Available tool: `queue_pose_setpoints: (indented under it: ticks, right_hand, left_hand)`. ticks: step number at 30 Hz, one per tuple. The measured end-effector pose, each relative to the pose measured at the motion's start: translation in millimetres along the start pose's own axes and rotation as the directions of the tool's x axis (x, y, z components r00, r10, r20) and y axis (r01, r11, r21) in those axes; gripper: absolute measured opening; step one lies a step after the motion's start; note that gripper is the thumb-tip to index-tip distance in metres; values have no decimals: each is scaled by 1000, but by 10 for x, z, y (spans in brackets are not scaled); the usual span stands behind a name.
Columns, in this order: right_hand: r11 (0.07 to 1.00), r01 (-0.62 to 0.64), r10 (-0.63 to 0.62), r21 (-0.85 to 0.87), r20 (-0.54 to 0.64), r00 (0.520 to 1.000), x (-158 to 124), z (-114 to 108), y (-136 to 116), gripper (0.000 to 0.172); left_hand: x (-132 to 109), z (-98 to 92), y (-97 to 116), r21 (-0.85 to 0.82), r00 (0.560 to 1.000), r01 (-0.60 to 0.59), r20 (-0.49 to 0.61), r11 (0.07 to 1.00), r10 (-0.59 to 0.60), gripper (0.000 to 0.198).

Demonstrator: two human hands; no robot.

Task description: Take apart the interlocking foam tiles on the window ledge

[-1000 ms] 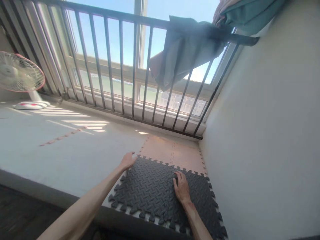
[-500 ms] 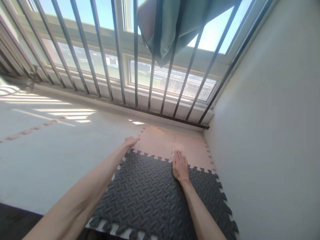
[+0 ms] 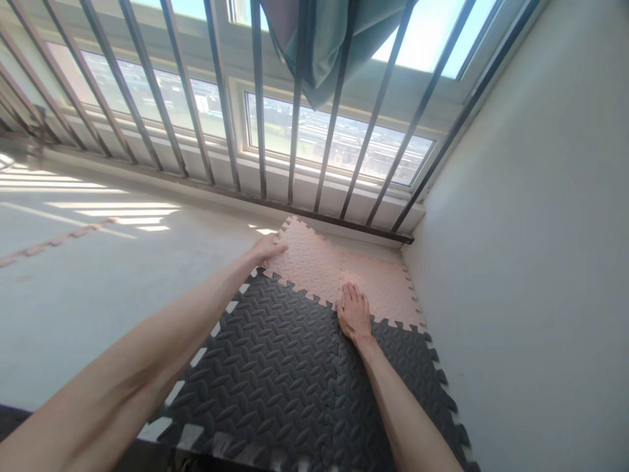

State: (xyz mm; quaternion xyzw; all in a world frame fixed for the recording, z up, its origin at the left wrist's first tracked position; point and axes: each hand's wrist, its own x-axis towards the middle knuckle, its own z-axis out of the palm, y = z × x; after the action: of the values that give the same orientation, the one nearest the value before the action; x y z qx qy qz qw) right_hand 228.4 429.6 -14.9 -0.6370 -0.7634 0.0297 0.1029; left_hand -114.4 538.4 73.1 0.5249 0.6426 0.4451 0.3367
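Observation:
Two pink foam puzzle mats (image 3: 314,259) lie in the corner below the railing, joined to dark grey foam mats (image 3: 275,354) nearer to me. My left hand (image 3: 268,249) grips the left edge of the left pink mat, which is lifted a little at that side. My right hand (image 3: 352,311) lies flat with fingers stretched out, pressing on the seam where the pink mats meet the grey ones.
A dark metal railing (image 3: 260,118) runs in front of the window. A teal cloth (image 3: 324,46) hangs over its top. A white wall (image 3: 535,249) closes the right side. Pale floor (image 3: 98,275) stretches to the left, with sunlit stripes.
The view dropped and moved closer to the corner. My left hand moved forward and took the pink mat's left edge, lifting it. My right hand slid forward to the pink-grey seam.

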Motion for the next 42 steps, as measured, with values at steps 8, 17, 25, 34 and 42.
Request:
queue_pose_setpoints:
  ticks: [8,17,25,34,42]
  right_hand:
    - [991,-134,133,-24,-48,990,370,77,79,67]
    - [988,-139,131,-64,-114,985,518,43,85,64]
    - [988,-148,144,-53,-74,987,775,-21,125,63]
    - [924,-90,100,371,-9,995,728,23,330,59]
    - [272,-134,192,953,82,978,725,-40,-2,79]
  left_hand:
    - [-127,6,13,-210,993,68,111,975,-45,67]
    - [-352,1,-15,-264,992,-58,89,963,84,83]
    - [-347,-18,103,-314,977,-148,100,938,188,89]
    - [-758,-378,-236,-399,987,10,151,917,55,92]
    - [-1567,69,-373,255,886,-278,-305,926,349,68]
